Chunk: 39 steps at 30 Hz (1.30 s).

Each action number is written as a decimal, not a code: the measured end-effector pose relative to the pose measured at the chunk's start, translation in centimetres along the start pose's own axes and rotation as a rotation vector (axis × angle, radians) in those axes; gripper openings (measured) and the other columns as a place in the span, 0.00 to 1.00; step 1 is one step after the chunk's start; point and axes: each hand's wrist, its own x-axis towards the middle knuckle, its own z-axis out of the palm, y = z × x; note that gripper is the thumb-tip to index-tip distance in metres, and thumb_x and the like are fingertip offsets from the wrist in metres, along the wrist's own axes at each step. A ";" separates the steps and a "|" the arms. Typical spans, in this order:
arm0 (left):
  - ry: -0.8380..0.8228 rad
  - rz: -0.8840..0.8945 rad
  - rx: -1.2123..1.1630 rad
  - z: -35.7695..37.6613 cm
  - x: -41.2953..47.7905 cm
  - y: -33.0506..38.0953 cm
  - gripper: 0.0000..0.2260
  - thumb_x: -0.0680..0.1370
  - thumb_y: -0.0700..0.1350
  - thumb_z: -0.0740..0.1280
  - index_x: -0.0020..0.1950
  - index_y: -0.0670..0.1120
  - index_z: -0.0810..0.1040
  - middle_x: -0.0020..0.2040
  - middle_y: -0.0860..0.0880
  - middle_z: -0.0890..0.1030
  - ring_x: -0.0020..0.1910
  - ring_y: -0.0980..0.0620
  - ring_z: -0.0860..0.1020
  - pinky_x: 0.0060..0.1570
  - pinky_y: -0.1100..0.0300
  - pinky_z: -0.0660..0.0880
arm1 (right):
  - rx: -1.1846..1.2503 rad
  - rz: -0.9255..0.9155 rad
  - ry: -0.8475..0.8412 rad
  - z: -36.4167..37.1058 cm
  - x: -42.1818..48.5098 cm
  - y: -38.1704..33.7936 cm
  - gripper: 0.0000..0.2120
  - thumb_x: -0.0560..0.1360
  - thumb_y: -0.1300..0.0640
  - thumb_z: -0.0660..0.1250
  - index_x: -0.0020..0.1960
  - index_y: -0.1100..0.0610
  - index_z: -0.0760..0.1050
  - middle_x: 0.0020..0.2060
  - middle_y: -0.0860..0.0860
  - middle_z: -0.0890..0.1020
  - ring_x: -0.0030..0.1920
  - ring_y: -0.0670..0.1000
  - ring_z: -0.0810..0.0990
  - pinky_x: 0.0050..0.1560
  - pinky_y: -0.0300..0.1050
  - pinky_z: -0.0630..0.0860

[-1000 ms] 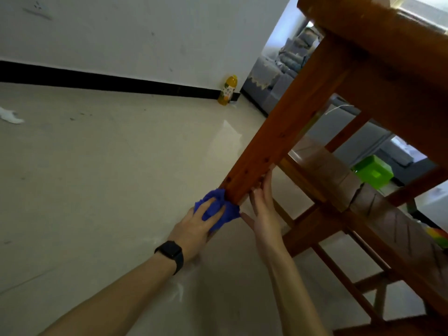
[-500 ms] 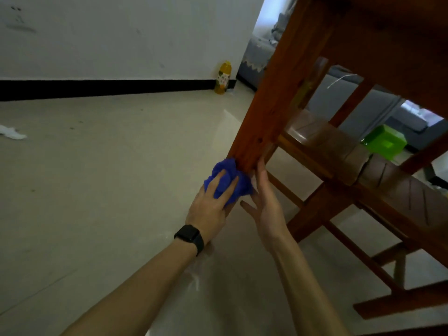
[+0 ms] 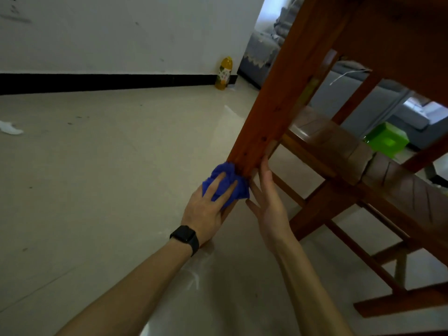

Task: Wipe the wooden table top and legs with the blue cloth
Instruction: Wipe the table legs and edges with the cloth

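Observation:
A reddish wooden table leg (image 3: 274,112) slants from the table's underside at the upper right down to the floor at centre. My left hand (image 3: 207,207), with a black watch on the wrist, holds a bunched blue cloth (image 3: 228,180) against the lower end of that leg, fingers curled over the cloth. My right hand (image 3: 269,202) lies beside the leg on its right side, fingers straight, fingertips touching the wood. The foot of the leg is hidden behind the cloth and my hands.
A wooden bench (image 3: 363,156) and its rungs stand under the table to the right. A yellow bottle (image 3: 224,73) stands by the wall's black skirting. A green box (image 3: 388,141) and a grey sofa (image 3: 264,52) lie beyond. White scrap (image 3: 11,128) on the pale floor at left.
The view has shifted. My left hand and the cloth stay at the bottom of the leg, moving only slightly; the right hand stays against the leg.

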 end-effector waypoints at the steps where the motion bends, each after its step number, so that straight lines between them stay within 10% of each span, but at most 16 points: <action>1: -0.069 0.027 0.039 0.8 -2.1 -0.9 0.28 0.73 0.43 0.67 0.73 0.52 0.66 0.71 0.41 0.70 0.51 0.36 0.79 0.46 0.47 0.81 | -0.018 -0.003 0.008 0.0 0.1 0.1 0.19 0.81 0.38 0.45 0.71 0.28 0.56 0.63 0.28 0.68 0.72 0.43 0.65 0.72 0.54 0.62; 4: -0.294 0.035 0.134 1.8 -5.8 -3.3 0.47 0.55 0.40 0.83 0.70 0.54 0.66 0.68 0.44 0.72 0.47 0.39 0.82 0.41 0.51 0.82 | -0.060 -0.031 0.003 0.0 0.2 0.7 0.24 0.80 0.36 0.47 0.76 0.33 0.50 0.68 0.31 0.64 0.74 0.45 0.62 0.73 0.58 0.60; 10: -0.063 -0.044 0.008 0.3 -0.2 -0.4 0.33 0.73 0.41 0.67 0.77 0.52 0.59 0.78 0.44 0.56 0.58 0.32 0.75 0.46 0.47 0.79 | -0.199 -0.123 0.029 2.2 0.6 1.6 0.29 0.79 0.37 0.49 0.77 0.37 0.44 0.77 0.38 0.54 0.74 0.37 0.57 0.69 0.36 0.59; 18: -0.392 -0.093 0.039 3.6 -8.9 -3.1 0.64 0.56 0.34 0.80 0.79 0.58 0.42 0.77 0.48 0.58 0.49 0.40 0.81 0.37 0.56 0.81 | -0.479 -0.218 0.240 2.9 1.6 5.4 0.29 0.83 0.45 0.51 0.76 0.35 0.36 0.78 0.38 0.44 0.72 0.30 0.47 0.68 0.30 0.53; 22: -0.244 -0.158 -0.030 2.5 -5.6 -3.6 0.53 0.62 0.31 0.75 0.79 0.56 0.50 0.78 0.45 0.54 0.54 0.33 0.77 0.39 0.50 0.82 | -0.577 -0.263 0.279 2.6 3.3 6.7 0.28 0.81 0.41 0.49 0.72 0.28 0.33 0.78 0.44 0.52 0.76 0.47 0.58 0.73 0.55 0.63; 25: -0.189 -0.049 -0.037 3.7 -4.0 -2.4 0.44 0.68 0.38 0.73 0.78 0.54 0.55 0.78 0.44 0.55 0.59 0.32 0.74 0.49 0.46 0.80 | -0.607 -0.280 0.293 2.5 3.5 7.8 0.26 0.81 0.40 0.46 0.69 0.25 0.32 0.76 0.48 0.60 0.72 0.47 0.65 0.70 0.51 0.68; 31: -0.516 -0.111 0.020 8.4 -13.6 -5.4 0.62 0.60 0.32 0.77 0.79 0.57 0.38 0.80 0.50 0.36 0.58 0.40 0.79 0.51 0.49 0.81 | -0.580 -0.275 0.334 3.5 4.0 9.0 0.26 0.81 0.39 0.46 0.69 0.25 0.33 0.76 0.47 0.58 0.72 0.49 0.63 0.70 0.56 0.67; 39: -0.433 -0.291 -0.023 9.0 -10.0 -4.3 0.47 0.68 0.32 0.73 0.80 0.51 0.52 0.80 0.45 0.49 0.58 0.35 0.75 0.52 0.47 0.79 | -0.622 -0.332 0.418 3.5 4.7 10.3 0.25 0.80 0.36 0.43 0.71 0.28 0.33 0.76 0.51 0.59 0.72 0.51 0.65 0.69 0.48 0.66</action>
